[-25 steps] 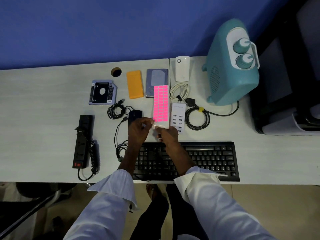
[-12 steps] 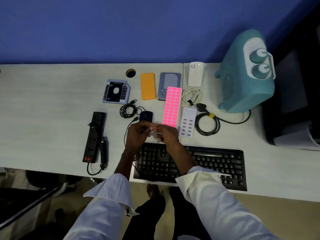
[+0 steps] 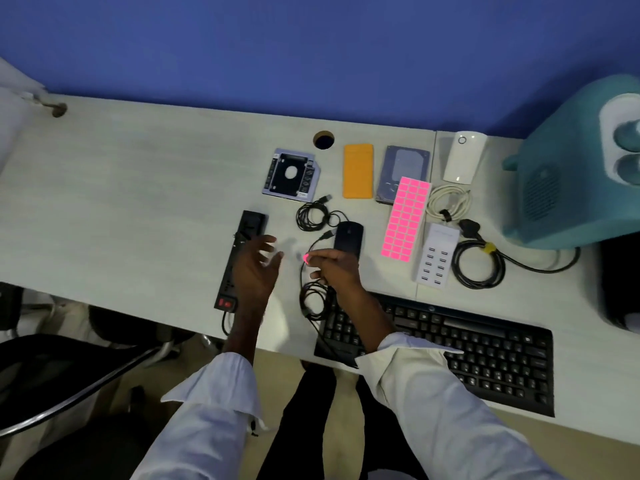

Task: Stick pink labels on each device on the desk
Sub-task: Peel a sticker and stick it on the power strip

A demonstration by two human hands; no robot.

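Since 0.5 s ago the hands had parted & left the label sheet (image 3: 406,219), which lay flat btwn mouse (image 3: 348,237) & white charger, top end over a hard drive. Head view: right hand (image 3: 332,268) pinched one peeled pink label (image 3: 306,258) at its fingertips; left hand (image 3: 256,268) was spread, empty, over the power strip (image 3: 242,258). Step prob. carry-to-device; next move would need the label pressed flat on a bare face, likely strip or mouse. Pale desk (image 3: 138,202) w/ cable hole, keyboard (image 3: 467,348) at near edge, teal heater (image 3: 571,174) right, blue wall (image 3: 311,46) behind, chair (image 3: 69,375) lower left.
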